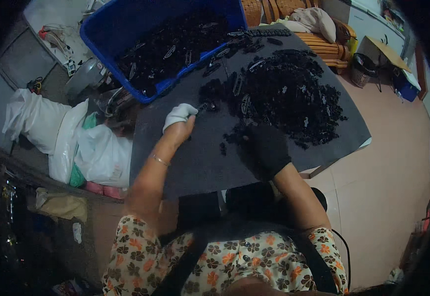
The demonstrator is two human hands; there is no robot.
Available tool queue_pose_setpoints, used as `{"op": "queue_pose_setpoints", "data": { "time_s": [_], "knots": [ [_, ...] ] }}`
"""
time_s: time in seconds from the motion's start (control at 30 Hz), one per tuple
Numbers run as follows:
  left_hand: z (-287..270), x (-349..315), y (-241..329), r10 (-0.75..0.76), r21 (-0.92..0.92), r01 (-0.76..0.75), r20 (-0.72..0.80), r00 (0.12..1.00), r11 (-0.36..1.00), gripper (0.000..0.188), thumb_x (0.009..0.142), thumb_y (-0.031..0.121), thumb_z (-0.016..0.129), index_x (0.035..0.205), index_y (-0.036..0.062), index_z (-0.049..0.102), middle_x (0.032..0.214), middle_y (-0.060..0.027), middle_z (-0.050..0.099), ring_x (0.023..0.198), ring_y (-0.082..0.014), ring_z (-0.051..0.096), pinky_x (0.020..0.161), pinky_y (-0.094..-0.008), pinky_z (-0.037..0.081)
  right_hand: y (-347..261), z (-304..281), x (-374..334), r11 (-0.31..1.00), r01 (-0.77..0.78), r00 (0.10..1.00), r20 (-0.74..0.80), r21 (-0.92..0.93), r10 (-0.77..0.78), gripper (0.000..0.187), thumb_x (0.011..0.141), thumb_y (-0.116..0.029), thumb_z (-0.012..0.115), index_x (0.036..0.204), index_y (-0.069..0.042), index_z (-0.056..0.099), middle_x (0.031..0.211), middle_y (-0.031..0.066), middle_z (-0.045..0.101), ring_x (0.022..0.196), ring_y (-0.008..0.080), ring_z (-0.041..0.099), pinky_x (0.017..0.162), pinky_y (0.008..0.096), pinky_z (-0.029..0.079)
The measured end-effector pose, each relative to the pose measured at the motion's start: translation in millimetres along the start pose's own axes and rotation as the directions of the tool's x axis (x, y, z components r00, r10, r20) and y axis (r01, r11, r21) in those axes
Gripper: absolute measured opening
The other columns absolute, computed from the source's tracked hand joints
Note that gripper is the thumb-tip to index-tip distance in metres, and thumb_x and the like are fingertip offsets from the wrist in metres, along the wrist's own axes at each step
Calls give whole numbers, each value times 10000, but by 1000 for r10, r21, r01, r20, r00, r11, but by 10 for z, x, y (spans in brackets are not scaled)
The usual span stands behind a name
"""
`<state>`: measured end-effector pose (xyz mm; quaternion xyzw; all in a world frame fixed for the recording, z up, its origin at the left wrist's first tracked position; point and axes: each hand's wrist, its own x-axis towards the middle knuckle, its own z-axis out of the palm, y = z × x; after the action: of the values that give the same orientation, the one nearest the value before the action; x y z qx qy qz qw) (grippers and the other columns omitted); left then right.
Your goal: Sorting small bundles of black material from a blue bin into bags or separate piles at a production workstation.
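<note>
My left hand point(179, 117), in a white glove that leaves the thumb bare, is closed at the left side of the table. From its fingertips sticks out a small black plastic piece point(206, 105), too dark to name more closely. My right hand point(265, 152) wears a black glove and is at the front edge of a heap of small black plastic parts point(294, 93). Its fingers blend into the dark parts and are blurred, so whether they grip anything is hidden. A few loose black bits point(223, 148) lie between the hands.
A blue plastic bin point(163, 93) with many similar black parts stands at the table's far left. The dark grey tabletop point(200, 170) carries the heap. White sacks point(104, 153) are on the left; a wooden bench point(323, 42) and a waste basket point(364, 69) stand beyond.
</note>
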<state>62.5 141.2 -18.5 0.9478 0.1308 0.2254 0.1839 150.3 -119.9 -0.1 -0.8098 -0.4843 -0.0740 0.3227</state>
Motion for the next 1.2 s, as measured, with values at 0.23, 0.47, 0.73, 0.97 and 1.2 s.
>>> {"op": "queue_pose_setpoints", "data": {
  "time_s": [0.23,0.47,0.73,0.97,1.2],
  "knots": [
    [-179,-402,693,-342,-845,438,332,879,306,193,867,1,471,1058,14,497,951,-127,595,775,-234,634,607,-304,546,45,100,-19,984,123,992,8,-126,-123,234,694,-232,647,863,-71,637,791,157,595,757,344,577,653,445,455],
    [26,-627,665,-136,-876,385,437,889,-291,178,880,54,504,1030,21,594,949,-138,637,797,-249,647,588,-301,549,34,153,45,985,165,986,-30,-58,-167,221,698,-209,642,894,-113,665,788,150,596,746,337,569,660,431,448],
    [112,-637,721,-193,-942,334,336,922,-42,177,899,71,477,1030,6,576,918,-122,638,740,-206,654,546,-290,557,-31,37,-16,989,149,988,29,18,-149,189,741,-215,603,850,-71,659,778,154,596,725,334,589,625,437,471],
    [-125,-696,1014,-148,-902,430,423,894,23,202,919,75,420,1044,-18,550,917,-99,620,710,-165,643,538,-261,540,-18,153,-208,879,443,895,-147,174,-422,249,718,-174,653,924,-54,581,890,138,581,765,312,572,635,391,476],
    [-195,-767,1088,-157,-881,421,395,905,215,241,932,106,417,1085,-36,537,933,-104,618,769,-160,634,627,-274,548,-55,119,-257,819,548,833,-201,170,-515,270,660,-74,651,911,-42,557,919,144,566,804,313,548,693,385,459]
  ]
}}
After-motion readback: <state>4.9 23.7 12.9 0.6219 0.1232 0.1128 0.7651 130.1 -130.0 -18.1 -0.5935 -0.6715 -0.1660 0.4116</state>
